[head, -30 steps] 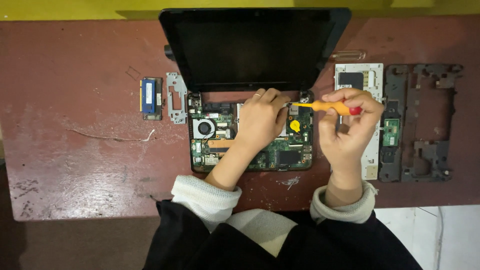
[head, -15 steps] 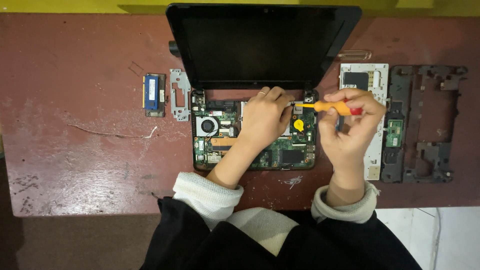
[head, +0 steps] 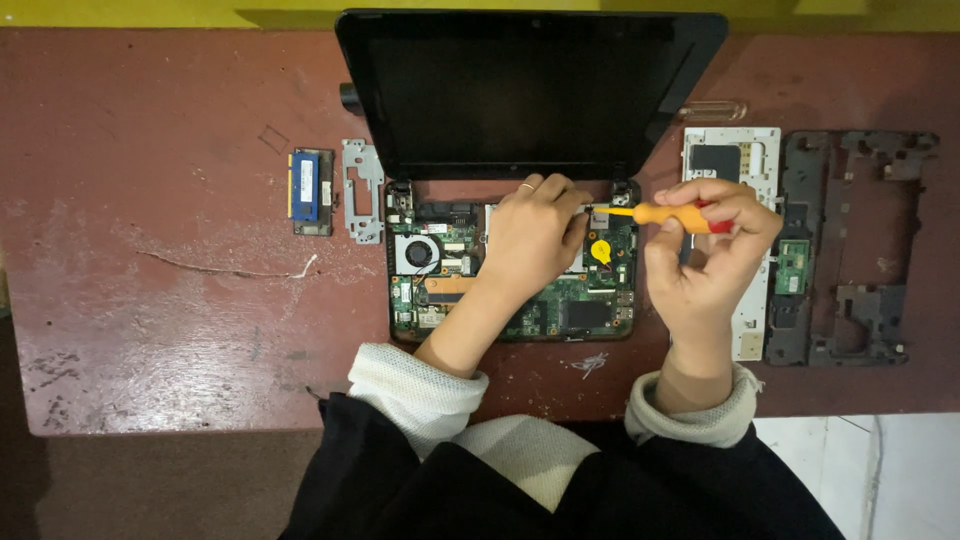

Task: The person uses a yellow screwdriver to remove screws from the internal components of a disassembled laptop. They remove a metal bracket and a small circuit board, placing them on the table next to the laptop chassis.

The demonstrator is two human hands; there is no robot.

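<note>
An opened small laptop lies on the red-brown table, its dark screen [head: 530, 90] tilted back and its green motherboard [head: 570, 310] bare, with a fan [head: 418, 253] at the left. My left hand [head: 535, 240] rests on the board's middle, fingers bent near the upper right corner. My right hand [head: 705, 255] grips an orange-handled screwdriver [head: 665, 214] held level, its tip pointing left at the board's top right corner, beside a yellow round part [head: 600, 250].
A blue memory module [head: 305, 187] and a grey metal bracket [head: 362, 190] lie left of the laptop. To the right are a white cover panel [head: 745, 160] and a dark plastic frame [head: 860, 250]. A thin wire [head: 230, 270] lies on the table [head: 150, 300].
The view has shifted slightly. Both hands stay at the board's top right corner, with the screwdriver tip in about the same place.
</note>
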